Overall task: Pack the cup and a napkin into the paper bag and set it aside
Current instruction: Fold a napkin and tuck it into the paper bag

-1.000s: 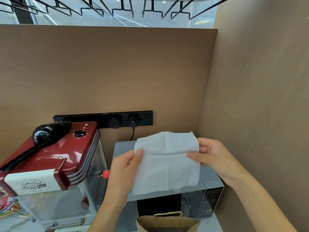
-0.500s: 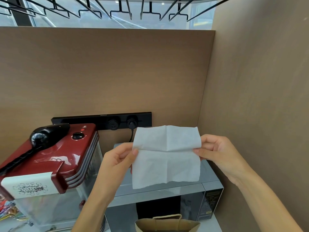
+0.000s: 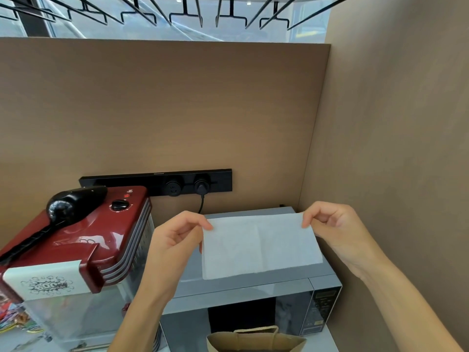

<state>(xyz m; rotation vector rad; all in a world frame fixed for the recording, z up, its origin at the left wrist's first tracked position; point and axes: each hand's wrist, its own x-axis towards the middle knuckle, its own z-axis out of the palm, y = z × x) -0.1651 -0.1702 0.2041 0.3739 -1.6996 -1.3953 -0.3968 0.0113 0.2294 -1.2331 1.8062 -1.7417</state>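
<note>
A white napkin [image 3: 261, 246], folded in half into a wide rectangle, hangs between both hands in front of the microwave. My left hand [image 3: 175, 240] pinches its top left corner and my right hand [image 3: 337, 229] pinches its top right corner. The brown paper bag [image 3: 256, 340] stands open at the bottom edge of the view, below the napkin, with only its mouth and handle showing. The cup is not visible.
A grey microwave [image 3: 253, 295] sits in the corner against the brown walls. A red popcorn machine [image 3: 76, 242] with a black scoop on top stands to the left. A black socket strip [image 3: 157, 181] with one plugged cable runs along the back wall.
The napkin went from hanging open as a tall sheet to folded in half, top edge now level. Both hands spread apart to its upper corners.
</note>
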